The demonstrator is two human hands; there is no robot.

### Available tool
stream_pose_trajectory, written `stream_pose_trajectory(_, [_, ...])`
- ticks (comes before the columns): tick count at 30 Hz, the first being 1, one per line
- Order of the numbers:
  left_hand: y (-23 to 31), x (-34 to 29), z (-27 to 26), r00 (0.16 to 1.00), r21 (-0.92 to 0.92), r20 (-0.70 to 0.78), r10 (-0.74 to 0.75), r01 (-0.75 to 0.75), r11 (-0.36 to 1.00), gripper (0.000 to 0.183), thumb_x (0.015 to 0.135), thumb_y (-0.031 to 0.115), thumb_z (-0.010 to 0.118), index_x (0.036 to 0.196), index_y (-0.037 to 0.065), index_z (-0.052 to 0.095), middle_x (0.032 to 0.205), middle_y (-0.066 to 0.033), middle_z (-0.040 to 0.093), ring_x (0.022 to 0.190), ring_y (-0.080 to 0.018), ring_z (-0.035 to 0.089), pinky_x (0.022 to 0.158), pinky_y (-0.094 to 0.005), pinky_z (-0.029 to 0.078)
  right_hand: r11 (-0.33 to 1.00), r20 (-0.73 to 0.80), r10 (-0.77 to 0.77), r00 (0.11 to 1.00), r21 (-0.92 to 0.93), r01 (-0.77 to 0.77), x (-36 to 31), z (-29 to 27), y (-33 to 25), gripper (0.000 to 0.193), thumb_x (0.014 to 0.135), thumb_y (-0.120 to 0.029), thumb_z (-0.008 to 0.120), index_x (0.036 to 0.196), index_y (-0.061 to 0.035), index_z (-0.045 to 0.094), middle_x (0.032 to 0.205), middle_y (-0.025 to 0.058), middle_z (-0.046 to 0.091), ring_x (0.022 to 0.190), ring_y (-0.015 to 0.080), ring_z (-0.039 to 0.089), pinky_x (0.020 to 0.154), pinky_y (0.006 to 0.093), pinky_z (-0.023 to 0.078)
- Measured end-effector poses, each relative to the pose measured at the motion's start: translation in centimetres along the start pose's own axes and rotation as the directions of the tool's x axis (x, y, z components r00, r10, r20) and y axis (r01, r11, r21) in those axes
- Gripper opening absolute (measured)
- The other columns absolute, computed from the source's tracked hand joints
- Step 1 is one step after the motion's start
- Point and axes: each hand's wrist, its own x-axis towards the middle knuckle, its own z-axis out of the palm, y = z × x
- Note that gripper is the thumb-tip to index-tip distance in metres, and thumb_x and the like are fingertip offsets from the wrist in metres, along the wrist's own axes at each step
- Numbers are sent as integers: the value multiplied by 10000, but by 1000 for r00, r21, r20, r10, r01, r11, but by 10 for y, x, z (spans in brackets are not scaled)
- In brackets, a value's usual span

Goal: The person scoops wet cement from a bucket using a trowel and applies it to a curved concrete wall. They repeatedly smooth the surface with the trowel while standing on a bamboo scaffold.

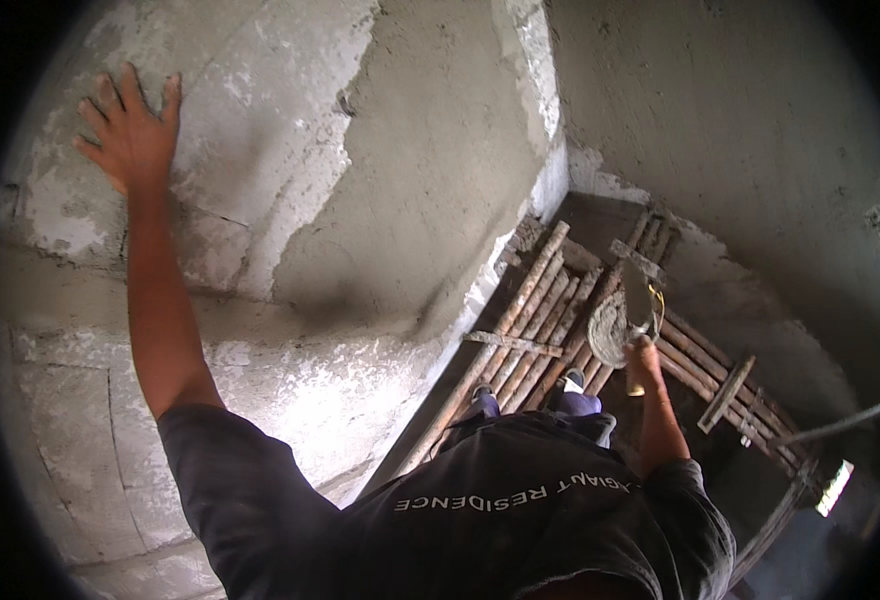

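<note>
My left hand point(132, 135) is spread flat against the wall point(210, 130) at the upper left, fingers apart and holding nothing. My right hand point(643, 362) is closed around the handle of what looks like a trowel point(637, 390); the pale handle end sticks out below the fist. Its blade seems to point away from me, partly lost in the dim light. Just left of this hand is a round container of grey mortar point(608, 332), with a yellow strip point(657, 297) near its far right edge. Damp grey plaster point(420, 150) covers part of the wall up to the corner.
Below me, my feet point(572, 380) rest on a platform of wooden poles point(535, 320) tied with crosspieces. More poles point(720, 370) run to the right, with gaps between them. A plastered wall point(720, 110) stands at the right, and a slanting bar point(845, 425) crosses there.
</note>
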Motion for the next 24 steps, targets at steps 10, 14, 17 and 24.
stream_pose_trajectory(10, [6,-44,2,951,-838,-286,-118,-188,513,576,855,586,356,1300,227,423,1394,-82,327,1280,-331,279,1024,-563,146,798,-346,596,725,159,-581,-169,34,215,183,694,-171,565,623,-3,542,482,90,501,420,227,525,385,365,379])
stream_pose_trajectory(14, [75,-193,-54,997,-834,-70,21,-47,-549,378,863,298,557,1185,109,499,1207,-135,506,1119,-240,484,960,-422,361,661,-167,749,641,264,-703,-245,101,232,317,681,-238,577,821,45,608,747,151,623,751,283,628,638,387,462])
stream_pose_trajectory(17, [109,-348,-85,769,-640,-271,579,305,-705,561,858,419,523,1298,98,389,1218,-139,515,1133,-265,495,1008,-413,334,691,-213,718,662,333,-642,-289,154,219,331,693,-245,579,829,56,612,769,144,630,733,233,613,638,361,457])
stream_pose_trajectory(24, [115,-608,-34,329,-703,-290,899,564,-433,493,844,407,512,1171,38,522,1127,-245,541,1112,-358,485,942,-379,386,738,-304,666,681,403,-542,-340,222,140,349,704,-263,575,803,71,594,734,151,615,697,243,604,617,364,456])
